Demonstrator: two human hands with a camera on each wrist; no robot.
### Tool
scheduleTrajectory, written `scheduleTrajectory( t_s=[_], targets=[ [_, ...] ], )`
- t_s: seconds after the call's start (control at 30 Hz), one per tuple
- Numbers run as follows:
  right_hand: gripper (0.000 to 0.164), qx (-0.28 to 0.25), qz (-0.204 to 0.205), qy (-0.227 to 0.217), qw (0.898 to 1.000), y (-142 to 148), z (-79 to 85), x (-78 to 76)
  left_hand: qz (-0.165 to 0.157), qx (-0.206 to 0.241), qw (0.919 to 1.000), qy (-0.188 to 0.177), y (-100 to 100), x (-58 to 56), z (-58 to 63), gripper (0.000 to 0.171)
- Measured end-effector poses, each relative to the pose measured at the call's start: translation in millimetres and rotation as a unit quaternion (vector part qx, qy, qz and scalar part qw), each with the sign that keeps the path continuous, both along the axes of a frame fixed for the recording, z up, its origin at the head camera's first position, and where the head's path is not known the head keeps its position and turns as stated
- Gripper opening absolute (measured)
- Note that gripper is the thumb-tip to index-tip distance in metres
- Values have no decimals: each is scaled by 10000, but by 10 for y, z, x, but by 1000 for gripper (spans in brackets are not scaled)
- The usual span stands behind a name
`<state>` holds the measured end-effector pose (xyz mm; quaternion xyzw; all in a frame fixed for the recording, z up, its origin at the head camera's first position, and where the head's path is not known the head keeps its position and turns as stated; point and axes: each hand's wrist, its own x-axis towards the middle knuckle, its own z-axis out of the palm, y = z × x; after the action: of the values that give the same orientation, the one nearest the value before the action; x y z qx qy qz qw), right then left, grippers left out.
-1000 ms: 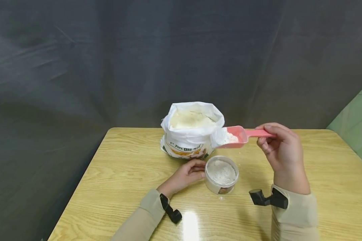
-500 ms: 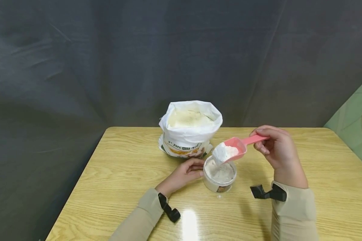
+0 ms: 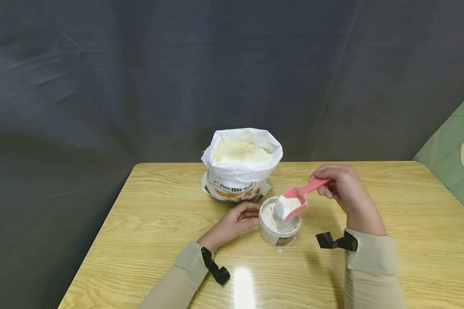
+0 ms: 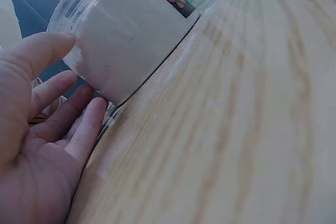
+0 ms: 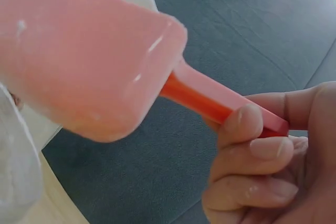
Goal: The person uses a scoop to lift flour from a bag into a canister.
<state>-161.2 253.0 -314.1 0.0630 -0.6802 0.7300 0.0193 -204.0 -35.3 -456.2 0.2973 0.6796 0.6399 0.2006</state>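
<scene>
My right hand [image 3: 342, 186] holds a pink scoop [image 3: 299, 197] by its handle, fingers curled round the end, as the right wrist view shows. White flour [image 3: 286, 207] lies in the scoop, which is tilted down over a round clear tub [image 3: 280, 237]. That tub contains more white flour and stands upright on the table. At its left side rests my left hand [image 3: 230, 225], fingers loosely bent, thumb and fingertips right at the wall in the left wrist view. Behind the tub is an open white flour bag [image 3: 239, 174], nearly full.
The wooden table [image 3: 154, 214] ends at a dark cloth backdrop [image 3: 232, 77] just behind the bag. A green patterned surface [image 3: 456, 141] borders the right side. A small spot of flour [image 3: 279, 250] lies in front of the tub.
The right hand has brought the loaded scoop from the bag's right side down and left over the tub, tipping its front lower. The left hand has stayed beside the tub.
</scene>
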Motion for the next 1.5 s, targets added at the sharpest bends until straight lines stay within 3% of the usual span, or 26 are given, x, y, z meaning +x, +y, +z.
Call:
scheduleTrajectory(
  t_s=[0.4,0.9,1.1,1.33,1.5],
  targets=[
    [33,1046,-337,-320,9934,-94,14,-41,-19,-3,10000,-30,-1,-14,12,42],
    [28,2215,-833,-207,9714,-170,77,-11,-28,62,9999,-105,3,-16,20,42],
    [28,2382,-1056,-239,9651,-243,112,43,-22,31,9999,-109,1,-9,25,42],
    [25,2568,-1250,-8,9584,-388,121,56,-32,12,9999,-164,-5,-1,32,43],
    [23,2842,-1384,638,9466,-419,119,91,-41,-1,9998,-180,-5,3,33,43]
  ],
)
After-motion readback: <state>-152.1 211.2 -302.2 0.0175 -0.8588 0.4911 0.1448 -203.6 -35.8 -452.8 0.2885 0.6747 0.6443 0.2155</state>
